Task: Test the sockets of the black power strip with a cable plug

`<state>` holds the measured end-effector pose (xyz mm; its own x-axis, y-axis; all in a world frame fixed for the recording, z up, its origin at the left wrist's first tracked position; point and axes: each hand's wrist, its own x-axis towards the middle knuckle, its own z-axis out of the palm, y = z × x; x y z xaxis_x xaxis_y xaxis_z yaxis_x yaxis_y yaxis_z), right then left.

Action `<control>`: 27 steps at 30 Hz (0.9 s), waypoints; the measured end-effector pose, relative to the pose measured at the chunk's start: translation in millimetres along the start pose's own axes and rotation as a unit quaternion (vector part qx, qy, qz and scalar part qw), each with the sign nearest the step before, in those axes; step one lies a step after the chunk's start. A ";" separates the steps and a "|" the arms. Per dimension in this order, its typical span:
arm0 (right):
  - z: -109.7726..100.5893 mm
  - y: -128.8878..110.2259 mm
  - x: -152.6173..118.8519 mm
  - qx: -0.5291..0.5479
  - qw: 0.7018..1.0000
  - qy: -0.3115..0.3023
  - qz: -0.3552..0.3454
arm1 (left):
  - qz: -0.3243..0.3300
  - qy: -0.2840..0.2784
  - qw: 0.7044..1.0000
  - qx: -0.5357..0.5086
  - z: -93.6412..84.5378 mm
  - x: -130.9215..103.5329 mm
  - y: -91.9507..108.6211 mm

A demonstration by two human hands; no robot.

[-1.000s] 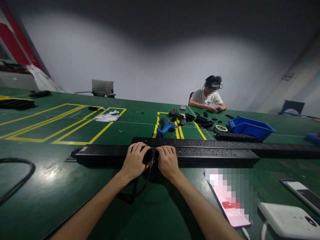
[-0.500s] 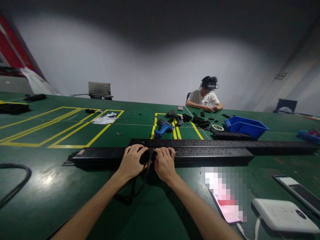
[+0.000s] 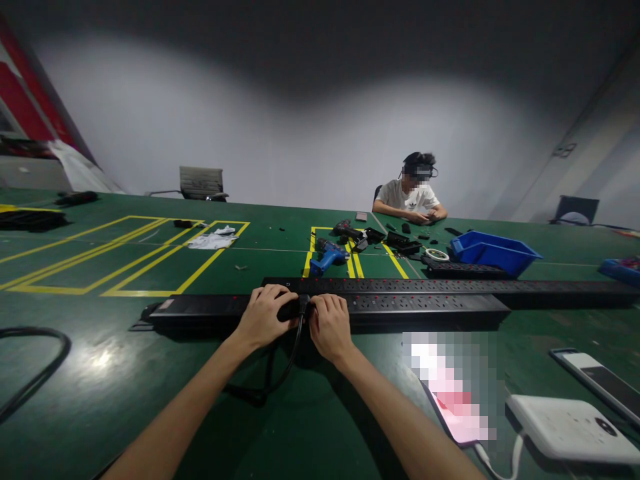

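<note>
A long black power strip (image 3: pixel 400 305) lies across the green table in front of me, its row of sockets facing up. My left hand (image 3: pixel 266 313) wraps over the strip, fingers on the far side and thumb on the near side. Fingers curled, my right hand (image 3: pixel 330 325) grips it a little farther right. Between the two hands a black plug (image 3: pixel 304 303) stands at the sockets, and its black cord (image 3: pixel 295 357) hangs down toward me. Whether the fingertips also press the plug is hard to see. A second black power strip (image 3: pixel 550 291) lies right behind.
Blue power drill (image 3: pixel 323 260), black parts (image 3: pixel 400 243) and a blue bin (image 3: pixel 493 253) lie beyond the strips. A pink-screened phone (image 3: pixel 463 423), a white power bank (image 3: pixel 565 427) and another phone (image 3: pixel 600 380) are at right. A co-worker (image 3: pixel 410 197) sits opposite.
The view has shifted very slightly. Both hands keep their places at the plug and strip, with only tiny finger movement.
</note>
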<state>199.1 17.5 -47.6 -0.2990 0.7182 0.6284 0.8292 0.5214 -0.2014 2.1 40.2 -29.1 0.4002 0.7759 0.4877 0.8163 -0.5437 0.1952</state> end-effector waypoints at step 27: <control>-4.4 -2.8 0.6 -0.009 1.000 -0.008 -0.003 | 0.001 0.007 1.000 0.019 5.2 5.1 2.0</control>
<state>198.7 14.4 -43.3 -0.3114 0.7226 0.6171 0.8356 0.5175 -0.1844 7.9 44.8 -30.6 0.3962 0.7696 0.5007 0.8309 -0.5326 0.1612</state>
